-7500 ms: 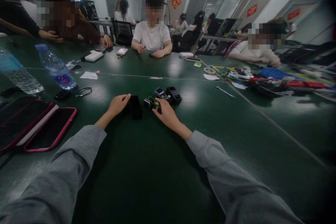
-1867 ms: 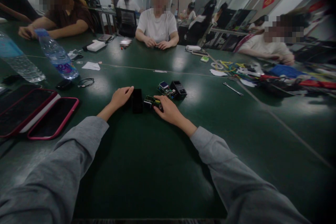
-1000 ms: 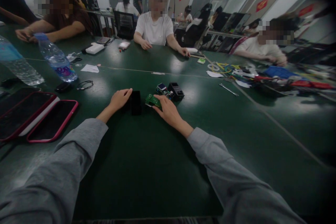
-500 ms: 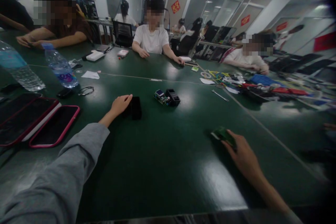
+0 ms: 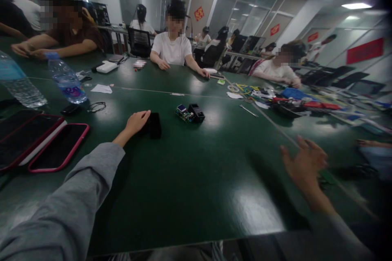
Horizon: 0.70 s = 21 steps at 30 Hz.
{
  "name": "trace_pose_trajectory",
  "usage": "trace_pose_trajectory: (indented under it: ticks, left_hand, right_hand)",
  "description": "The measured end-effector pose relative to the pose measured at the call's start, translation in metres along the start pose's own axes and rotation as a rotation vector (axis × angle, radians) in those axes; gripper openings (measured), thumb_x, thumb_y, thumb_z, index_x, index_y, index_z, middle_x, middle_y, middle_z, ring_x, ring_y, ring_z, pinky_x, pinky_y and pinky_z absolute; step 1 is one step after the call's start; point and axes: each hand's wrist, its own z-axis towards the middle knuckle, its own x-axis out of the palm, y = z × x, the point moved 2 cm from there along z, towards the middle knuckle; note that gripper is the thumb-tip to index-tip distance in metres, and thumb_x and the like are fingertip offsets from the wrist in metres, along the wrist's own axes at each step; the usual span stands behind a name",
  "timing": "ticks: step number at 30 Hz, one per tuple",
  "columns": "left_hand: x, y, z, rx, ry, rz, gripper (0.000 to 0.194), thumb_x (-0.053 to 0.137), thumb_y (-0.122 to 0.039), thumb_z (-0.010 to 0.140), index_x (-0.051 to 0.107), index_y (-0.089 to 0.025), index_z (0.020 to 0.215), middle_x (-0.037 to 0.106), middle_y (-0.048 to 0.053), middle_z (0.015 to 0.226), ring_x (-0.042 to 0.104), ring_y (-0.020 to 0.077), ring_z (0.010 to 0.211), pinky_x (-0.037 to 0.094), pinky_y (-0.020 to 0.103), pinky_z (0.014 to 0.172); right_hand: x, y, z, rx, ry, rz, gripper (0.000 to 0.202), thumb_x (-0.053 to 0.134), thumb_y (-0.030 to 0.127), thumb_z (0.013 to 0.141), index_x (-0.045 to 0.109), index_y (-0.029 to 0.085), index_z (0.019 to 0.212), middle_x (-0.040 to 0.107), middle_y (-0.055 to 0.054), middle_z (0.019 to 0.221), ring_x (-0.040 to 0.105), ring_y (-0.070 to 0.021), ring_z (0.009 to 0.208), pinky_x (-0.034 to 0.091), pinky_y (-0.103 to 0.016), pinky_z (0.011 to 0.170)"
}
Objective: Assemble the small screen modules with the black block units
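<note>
On the left side of the table my left hand (image 5: 137, 123) is closed at the edge of a small black box (image 5: 155, 125); its fingertips are partly hidden. Farther right, my right hand (image 5: 304, 161) is raised above the table with its fingers spread, slightly blurred. Beside its wrist a green piece, like a circuit board (image 5: 327, 179), shows in part behind the hand. Between the hands and farther off lies a small circuit board with a screen (image 5: 183, 112), next to a black casing with openings (image 5: 197, 113).
A pink-edged phone (image 5: 59, 149), a dark red tablet case (image 5: 27, 138) and water bottles (image 5: 69, 81) stand at the left. A wrench (image 5: 248, 111) lies near a pile of cables and tools (image 5: 294, 100). Several people sit around the green table (image 5: 183, 195).
My right hand has moved right and opened, letting go of the green piece, which now shows beside the wrist. My left hand stays at the black box. The view has shifted slightly.
</note>
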Motion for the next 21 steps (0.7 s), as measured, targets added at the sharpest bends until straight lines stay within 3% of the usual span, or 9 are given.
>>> trace_pose_trajectory:
  ticks: [3, 5, 8, 10, 12, 16, 19, 21]
  left_hand:
    - [0.001, 0.001, 0.0, 0.002, 0.005, -0.005, 0.055, 0.025, -0.059, 0.093, 0.057, -0.02, 0.072, 0.064, 0.006, 0.075, 0.055, 0.0187, 0.067, 0.034, 0.029, 0.062]
    - [0.002, 0.002, 0.001, -0.003, 0.004, 0.005, 0.056, 0.025, -0.059, 0.093, 0.056, -0.02, 0.07, 0.063, 0.006, 0.074, 0.054, 0.0186, 0.066, 0.034, 0.029, 0.061]
    - [0.003, 0.002, 0.002, 0.001, -0.01, 0.022, 0.055, 0.025, -0.059, 0.094, 0.056, -0.02, 0.07, 0.063, 0.006, 0.075, 0.055, 0.0188, 0.067, 0.034, 0.029, 0.062]
    - [0.003, 0.002, 0.003, 0.011, -0.003, 0.011, 0.055, 0.025, -0.058, 0.094, 0.057, -0.019, 0.072, 0.064, 0.006, 0.075, 0.055, 0.019, 0.069, 0.034, 0.029, 0.062]
    - [0.003, 0.002, 0.004, 0.013, 0.013, 0.0, 0.055, 0.024, -0.058, 0.094, 0.057, -0.019, 0.072, 0.064, 0.006, 0.074, 0.055, 0.0188, 0.068, 0.034, 0.029, 0.061]
    - [0.003, 0.002, 0.006, 0.003, 0.02, 0.003, 0.055, 0.025, -0.059, 0.093, 0.055, -0.02, 0.069, 0.062, 0.005, 0.07, 0.054, 0.0183, 0.066, 0.034, 0.029, 0.06]
    - [0.004, 0.003, 0.007, 0.001, 0.024, 0.0, 0.055, 0.025, -0.059, 0.093, 0.055, -0.02, 0.069, 0.063, 0.005, 0.071, 0.054, 0.0184, 0.066, 0.034, 0.029, 0.061]
    - [0.004, 0.003, 0.007, -0.003, 0.022, 0.006, 0.055, 0.025, -0.059, 0.093, 0.055, -0.02, 0.069, 0.063, 0.006, 0.072, 0.055, 0.0187, 0.067, 0.034, 0.029, 0.061]
  right_hand:
    - [0.043, 0.097, 0.01, -0.185, 0.133, 0.071, 0.062, 0.04, 0.055, 0.094, 0.03, 0.031, 0.15, 0.036, -0.018, 0.149, 0.031, -0.0418, 0.137, 0.029, -0.067, 0.103]
    - [0.076, 0.161, 0.012, -0.396, 0.273, 0.131, 0.062, 0.044, 0.045, 0.095, 0.027, 0.026, 0.151, 0.031, -0.016, 0.153, 0.029, -0.0378, 0.14, 0.028, -0.063, 0.108]
    - [0.123, 0.223, 0.016, -0.554, 0.403, 0.238, 0.062, 0.05, 0.039, 0.093, 0.028, 0.025, 0.149, 0.027, -0.011, 0.156, 0.024, -0.033, 0.143, 0.026, -0.059, 0.111]
    - [0.145, 0.238, 0.021, -0.536, 0.465, 0.295, 0.056, 0.049, 0.039, 0.093, 0.033, 0.026, 0.146, 0.031, -0.01, 0.154, 0.027, -0.032, 0.142, 0.032, -0.059, 0.107]
    - [0.156, 0.238, 0.025, -0.5, 0.473, 0.345, 0.048, 0.05, 0.039, 0.093, 0.042, 0.024, 0.138, 0.039, -0.012, 0.148, 0.033, -0.0322, 0.137, 0.038, -0.058, 0.102]
    - [0.157, 0.226, 0.029, -0.415, 0.347, 0.41, 0.03, 0.053, 0.037, 0.091, 0.056, 0.019, 0.115, 0.054, -0.014, 0.122, 0.049, -0.0315, 0.118, 0.044, -0.054, 0.095]
    - [0.157, 0.221, 0.029, -0.331, 0.274, 0.427, 0.039, 0.056, 0.037, 0.089, 0.051, 0.017, 0.121, 0.052, -0.015, 0.12, 0.048, -0.0322, 0.116, 0.044, -0.054, 0.096]
    - [0.161, 0.219, 0.029, -0.305, 0.325, 0.448, 0.047, 0.056, 0.039, 0.089, 0.046, 0.017, 0.129, 0.051, -0.016, 0.123, 0.049, -0.0326, 0.116, 0.045, -0.054, 0.096]
